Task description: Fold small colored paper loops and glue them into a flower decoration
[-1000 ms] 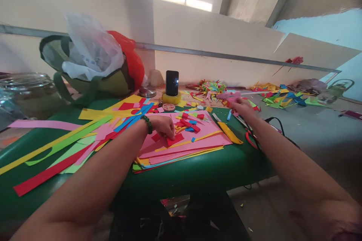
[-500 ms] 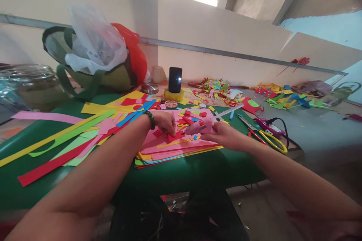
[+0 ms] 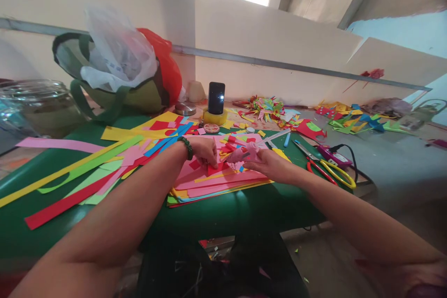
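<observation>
My left hand (image 3: pixel 203 151), with a dark green bead bracelet at the wrist, pinches a small red paper piece (image 3: pixel 217 169) against a stack of pink sheets (image 3: pixel 251 177). My right hand (image 3: pixel 274 165) grips a pink hot glue gun (image 3: pixel 241 153), a clear glue stick jutting from its back. The gun's nozzle points left, close to the red piece; whether it touches cannot be made out. Small coloured scraps (image 3: pixel 231 139) lie behind the gun on the pink sheet. A yellow-handled cutter (image 3: pixel 282 153) is partly hidden behind my right hand.
Scissors (image 3: pixel 303 150) and a purple device (image 3: pixel 334 156) with a black cord lie at right. Long paper strips (image 3: pixel 70 201) spread leftward over the green mat (image 3: pixel 244 223). Behind stand a phone (image 3: pixel 216 98) on a yellow tape roll and a green bag (image 3: pixel 139 102).
My right hand has brought the glue gun from the back right to beside the red piece, uncovering the scissors. My left hand has kept its pinch. The view has shifted slightly.
</observation>
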`<state>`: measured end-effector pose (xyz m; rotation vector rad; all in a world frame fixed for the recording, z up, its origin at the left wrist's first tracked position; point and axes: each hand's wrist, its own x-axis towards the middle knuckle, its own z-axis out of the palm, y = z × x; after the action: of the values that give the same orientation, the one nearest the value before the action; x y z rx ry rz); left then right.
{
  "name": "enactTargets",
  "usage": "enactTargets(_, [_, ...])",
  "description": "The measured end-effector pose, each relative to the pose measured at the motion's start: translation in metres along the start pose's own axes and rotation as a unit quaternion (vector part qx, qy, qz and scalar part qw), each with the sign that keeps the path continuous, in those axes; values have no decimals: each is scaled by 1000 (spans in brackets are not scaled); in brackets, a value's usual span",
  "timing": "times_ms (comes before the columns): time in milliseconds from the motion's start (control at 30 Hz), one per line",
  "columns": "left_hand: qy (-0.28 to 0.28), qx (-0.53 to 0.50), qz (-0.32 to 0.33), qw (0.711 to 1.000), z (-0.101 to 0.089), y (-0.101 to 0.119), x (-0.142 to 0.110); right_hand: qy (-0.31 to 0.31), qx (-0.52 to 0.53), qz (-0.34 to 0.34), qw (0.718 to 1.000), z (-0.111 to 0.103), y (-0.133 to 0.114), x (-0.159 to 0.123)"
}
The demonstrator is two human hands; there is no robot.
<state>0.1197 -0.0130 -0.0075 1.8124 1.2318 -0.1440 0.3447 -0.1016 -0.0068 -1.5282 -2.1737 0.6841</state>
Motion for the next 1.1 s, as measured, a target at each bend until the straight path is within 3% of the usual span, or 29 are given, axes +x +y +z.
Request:
enactTargets(167, [-16, -28, 12, 999, 0, -2, 1, -25, -66, 32, 997, 0, 1, 0])
enactTargets(333, [5, -29, 16, 999, 0, -4, 3, -14, -34, -3, 999, 2, -1, 1])
enactTargets(467, [-1, -42, 40, 998, 0, -6, 5, -18, -42, 20, 999, -2, -1, 0])
enactTargets(600, [-4, -33, 41, 999, 0, -7, 5, -61, -38, 10, 997, -7, -2, -2])
enactTargets(767, [13, -31, 31, 999, 0, -5, 3, -32, -39, 28, 998, -4, -4, -1])
enactTargets(900, [-6, -37, 35, 999, -1, -6, 5, -55, -16, 14, 998, -11, -4, -6])
enactTargets(1000, [-27, -32, 53, 998, -1, -8, 6, -13, 30, 19, 999, -23, -2, -12])
enactTargets(1100, [-27, 2, 71, 997, -4, -7, 0, 108, 93, 23, 990, -41, 5, -8])
